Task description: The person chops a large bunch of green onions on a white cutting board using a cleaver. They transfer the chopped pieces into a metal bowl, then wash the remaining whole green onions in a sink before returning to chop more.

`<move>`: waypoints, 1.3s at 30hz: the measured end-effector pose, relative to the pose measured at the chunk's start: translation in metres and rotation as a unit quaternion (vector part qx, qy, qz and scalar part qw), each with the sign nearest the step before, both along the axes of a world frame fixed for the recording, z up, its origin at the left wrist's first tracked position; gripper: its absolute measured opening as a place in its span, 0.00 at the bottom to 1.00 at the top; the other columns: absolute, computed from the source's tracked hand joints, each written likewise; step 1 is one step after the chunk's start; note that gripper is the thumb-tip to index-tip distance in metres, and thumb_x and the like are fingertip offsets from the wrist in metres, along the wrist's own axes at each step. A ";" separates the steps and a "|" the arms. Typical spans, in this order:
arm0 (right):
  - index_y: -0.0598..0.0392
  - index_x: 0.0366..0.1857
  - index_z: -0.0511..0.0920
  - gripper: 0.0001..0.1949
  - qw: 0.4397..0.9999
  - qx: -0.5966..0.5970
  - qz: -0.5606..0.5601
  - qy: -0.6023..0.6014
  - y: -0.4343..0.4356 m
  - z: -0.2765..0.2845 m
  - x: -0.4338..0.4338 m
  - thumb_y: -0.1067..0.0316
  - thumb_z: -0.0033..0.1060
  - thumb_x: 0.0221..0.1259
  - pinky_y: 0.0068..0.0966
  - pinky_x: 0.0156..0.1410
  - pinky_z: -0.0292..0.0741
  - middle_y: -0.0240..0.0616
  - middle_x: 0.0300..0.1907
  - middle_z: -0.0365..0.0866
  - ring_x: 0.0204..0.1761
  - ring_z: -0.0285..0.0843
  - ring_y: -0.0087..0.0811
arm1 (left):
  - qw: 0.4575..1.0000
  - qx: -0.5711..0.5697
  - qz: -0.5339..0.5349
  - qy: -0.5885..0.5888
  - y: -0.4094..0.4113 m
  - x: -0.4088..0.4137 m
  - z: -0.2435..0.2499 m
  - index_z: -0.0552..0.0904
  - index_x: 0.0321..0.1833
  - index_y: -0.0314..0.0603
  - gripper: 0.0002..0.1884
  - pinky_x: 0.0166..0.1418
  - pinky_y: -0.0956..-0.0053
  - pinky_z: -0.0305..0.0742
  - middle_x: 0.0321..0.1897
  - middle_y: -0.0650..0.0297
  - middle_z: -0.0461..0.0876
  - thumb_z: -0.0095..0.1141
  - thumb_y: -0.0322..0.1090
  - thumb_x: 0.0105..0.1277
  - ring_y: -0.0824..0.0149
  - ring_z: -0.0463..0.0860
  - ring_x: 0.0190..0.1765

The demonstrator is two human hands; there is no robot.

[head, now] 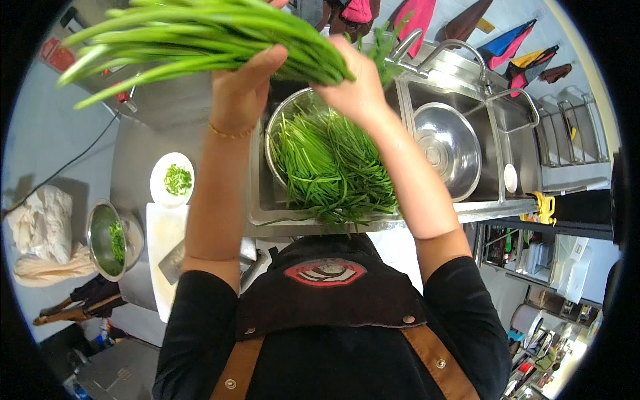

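Observation:
Both my hands hold up a large bundle of long green stalks with pale ends (200, 42), perhaps scallions or chives. My left hand (250, 75) supports the bundle near its middle, thumb across its near side. My right hand (352, 80) grips it around the darker green end at the right. Behind and below my hands, more long green stalks (320, 160) lie heaped in a round metal basin (270, 145) set in the left sink bowl. Some of those leaves hang over the sink's front edge.
A second steel basin (445, 150) stands in the middle sink bowl, near curved faucets (452, 45). At left are a white plate (156, 187) of chopped greens, a white cutting board (157, 285) with a cleaver (172, 262), and a metal bowl (102, 245) holding chopped greens. Cloths (417, 20) hang behind.

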State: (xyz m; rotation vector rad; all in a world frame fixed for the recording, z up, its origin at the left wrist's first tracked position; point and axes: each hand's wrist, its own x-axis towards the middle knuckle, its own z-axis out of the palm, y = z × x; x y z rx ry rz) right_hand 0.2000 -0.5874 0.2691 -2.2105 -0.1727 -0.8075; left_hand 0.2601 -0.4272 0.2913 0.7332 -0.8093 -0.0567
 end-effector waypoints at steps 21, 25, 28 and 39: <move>0.61 0.75 0.62 0.34 0.915 0.174 0.119 0.344 -0.109 -0.058 0.015 0.52 0.61 0.75 0.31 0.71 0.70 0.48 0.67 0.76 0.65 0.75 0.33 | 0.877 0.060 -0.209 0.428 -0.108 -0.040 -0.171 0.81 0.60 0.33 0.20 0.55 0.61 0.85 0.49 0.55 0.88 0.61 0.37 0.67 0.59 0.88 0.49; 0.61 0.71 0.61 0.34 0.932 0.078 0.199 0.291 -0.109 -0.059 0.027 0.45 0.58 0.74 0.38 0.68 0.72 0.59 0.61 0.79 0.63 0.80 0.48 | 0.886 0.120 -0.181 0.409 -0.128 -0.046 -0.151 0.72 0.70 0.40 0.31 0.58 0.60 0.85 0.56 0.56 0.84 0.63 0.33 0.63 0.60 0.86 0.55; 0.61 0.71 0.62 0.32 0.919 0.008 0.202 0.339 -0.109 -0.026 0.013 0.47 0.55 0.76 0.41 0.69 0.72 0.64 0.59 0.80 0.64 0.79 0.55 | 0.912 0.153 -0.150 0.348 -0.125 -0.051 -0.138 0.73 0.69 0.40 0.34 0.56 0.64 0.83 0.55 0.59 0.83 0.68 0.31 0.58 0.60 0.85 0.54; 0.59 0.67 0.72 0.25 0.972 0.038 0.164 0.165 -0.108 -0.020 0.009 0.55 0.60 0.74 0.34 0.55 0.77 0.49 0.51 0.83 0.51 0.81 0.37 | 0.917 0.079 -0.186 0.343 -0.126 -0.072 -0.148 0.75 0.67 0.39 0.32 0.58 0.62 0.83 0.46 0.55 0.86 0.67 0.31 0.57 0.59 0.88 0.49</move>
